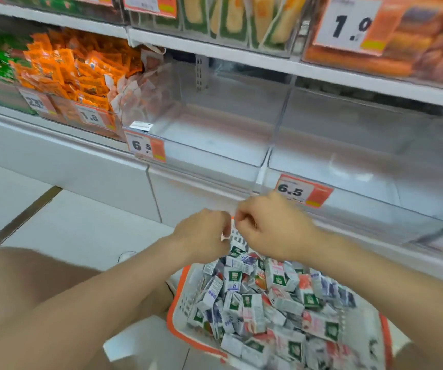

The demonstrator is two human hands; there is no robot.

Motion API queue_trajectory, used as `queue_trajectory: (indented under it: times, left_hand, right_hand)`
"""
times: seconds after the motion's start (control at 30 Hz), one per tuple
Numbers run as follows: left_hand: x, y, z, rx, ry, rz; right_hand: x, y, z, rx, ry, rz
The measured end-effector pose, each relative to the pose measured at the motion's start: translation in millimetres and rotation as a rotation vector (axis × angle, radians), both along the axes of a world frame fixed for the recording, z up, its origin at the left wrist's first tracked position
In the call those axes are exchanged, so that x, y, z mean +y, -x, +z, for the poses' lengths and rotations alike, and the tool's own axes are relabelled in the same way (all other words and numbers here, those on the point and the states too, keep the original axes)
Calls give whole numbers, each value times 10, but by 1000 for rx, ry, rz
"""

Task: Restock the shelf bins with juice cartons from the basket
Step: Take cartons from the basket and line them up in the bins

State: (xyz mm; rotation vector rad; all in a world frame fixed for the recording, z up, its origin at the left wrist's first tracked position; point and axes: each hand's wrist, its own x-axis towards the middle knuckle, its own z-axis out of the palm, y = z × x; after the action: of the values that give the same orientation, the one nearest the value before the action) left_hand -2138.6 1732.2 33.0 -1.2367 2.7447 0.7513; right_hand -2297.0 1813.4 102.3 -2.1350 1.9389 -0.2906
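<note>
Juice cartons (255, 303) lie heaped in an orange-rimmed basket (172, 311) low in front of a shop shelf, the basket's near and right edges cut off by the frame. Above its far end, a person's left hand (204, 233) and right hand (271, 228) meet almost knuckle to knuckle, fingers curled inward. Motion blur and the backs of the hands hide the palms, so it cannot be told whether either grip is closed on anything, though a small white scrap shows between them. Behind, two clear shelf bins, the left bin (215, 148) and the right bin (362, 166), show their pale bottoms. A price tag (301, 192) on the right bin reads 6.5. Orange packets (68, 73) crowd a neighbouring bin further left, their print too blurred to read.
</note>
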Motion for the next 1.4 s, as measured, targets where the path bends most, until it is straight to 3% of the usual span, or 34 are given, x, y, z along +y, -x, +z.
queue_trajectory:
  times: [0.1, 0.27, 0.47, 0.67, 0.77, 0.87, 1.1, 1.33, 1.4]
  left_hand:
    - [250, 208, -283, -185, -84, -264]
    - [521, 450, -857, -405, -125, -414]
    - [864, 565, -1540, -473, -116, -588]
    - [936, 720, -1792, -538, 27, -601]
    - [899, 752, -1800, -506, 134, -634]
    - [773, 718, -1846, -460, 89, -631]
    - [518, 689, -1502, -229, -408, -307]
    - [319, 600, -515, 137, -678, 54]
    - [289, 556, -198, 213, -688, 69]
  right_hand:
    - [445, 335, -371, 122, -234, -46]
    - [756, 796, -958, 197, -468, -16]
    - [1103, 843, -1581, 167, -676, 56]
    - [1469, 820, -2191, 135, -751, 0]
    - [1557, 855, -2335, 90, -730, -57]
    - [1539, 860, -2336, 67, -753, -112]
    - [1217, 1013, -1911, -182, -721, -279]
    - [1012, 1042, -845, -360, -446, -217]
    - [965, 968, -605, -421, -326, -250]
